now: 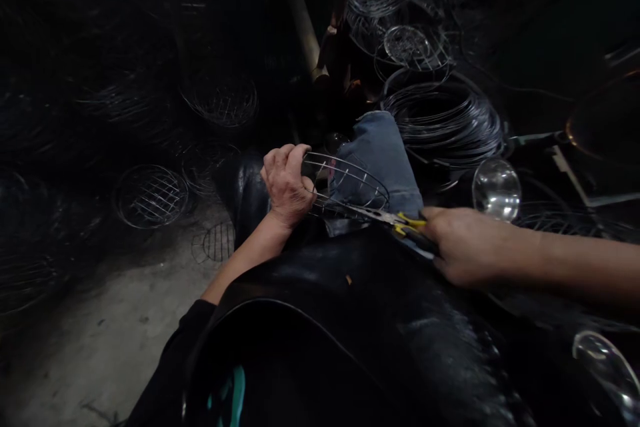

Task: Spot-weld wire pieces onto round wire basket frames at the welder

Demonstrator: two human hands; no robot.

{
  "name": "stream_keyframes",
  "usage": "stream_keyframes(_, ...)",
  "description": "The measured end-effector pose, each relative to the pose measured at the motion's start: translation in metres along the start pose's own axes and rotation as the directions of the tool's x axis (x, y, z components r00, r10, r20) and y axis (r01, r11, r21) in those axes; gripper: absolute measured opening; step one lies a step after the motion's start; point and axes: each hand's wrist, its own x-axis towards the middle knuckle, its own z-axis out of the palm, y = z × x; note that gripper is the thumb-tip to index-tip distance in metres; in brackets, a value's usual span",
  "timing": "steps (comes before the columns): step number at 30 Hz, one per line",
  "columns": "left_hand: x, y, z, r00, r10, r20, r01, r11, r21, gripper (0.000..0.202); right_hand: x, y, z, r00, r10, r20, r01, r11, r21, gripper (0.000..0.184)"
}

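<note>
In the head view, my left hand (289, 181) is closed around the left side of a round wire basket (361, 177), which is tilted above my lap. My right hand (453, 243) grips a pair of pliers (387, 217) with yellow and black handles. The pliers' jaws point left and meet the lower rim of the basket; whether they pinch the wire there I cannot tell. Behind the basket lies blue denim cloth (390, 153) over my leg. A black apron (330, 287) covers my lap below both hands.
Coils of wire (445, 117) lie at the right, with a wire basket (407, 47) behind them. A shiny metal bowl (497, 190) stands near my right forearm. To the left, several wire grids, one a round wire grid (153, 197), rest on the concrete floor (120, 320).
</note>
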Motion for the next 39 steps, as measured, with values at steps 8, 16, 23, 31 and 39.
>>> stream_keyframes(8, -0.009, -0.003, -0.008, 1.0, 0.012, -0.02, -0.012, 1.0, 0.005, 0.051, 0.012, 0.027, 0.003, 0.816, -0.29, 0.499, -0.238, 0.619, 0.749, 0.019)
stream_keyframes(16, 0.005, -0.002, -0.002, 0.999, 0.003, 0.033, -0.004, 1.0, 0.019, 0.053, 0.025, 0.04, 0.021, 0.802, -0.443, 0.401, -0.19, 0.448, 0.874, 0.026)
stream_keyframes(23, 0.006, 0.001, 0.003, 0.999, 0.01, 0.044, -0.011, 1.0, 0.021, 0.054, 0.006, 0.035, -0.005, 0.867, -0.329, 0.374, -0.05, 0.69, 0.722, 0.033)
stream_keyframes(31, 0.002, 0.001, -0.001, 0.999, -0.002, 0.036, 0.001, 1.0, 0.023, 0.054, -0.003, 0.024, -0.016, 0.891, -0.271, 0.364, -0.029, 0.766, 0.642, 0.033)
stream_keyframes(39, 0.0, -0.003, -0.001, 1.0, 0.01, 0.013, -0.01, 1.0, -0.008, 0.053, 0.001, 0.011, -0.003, 0.854, -0.213, 0.475, -0.192, 0.72, 0.667, 0.024)
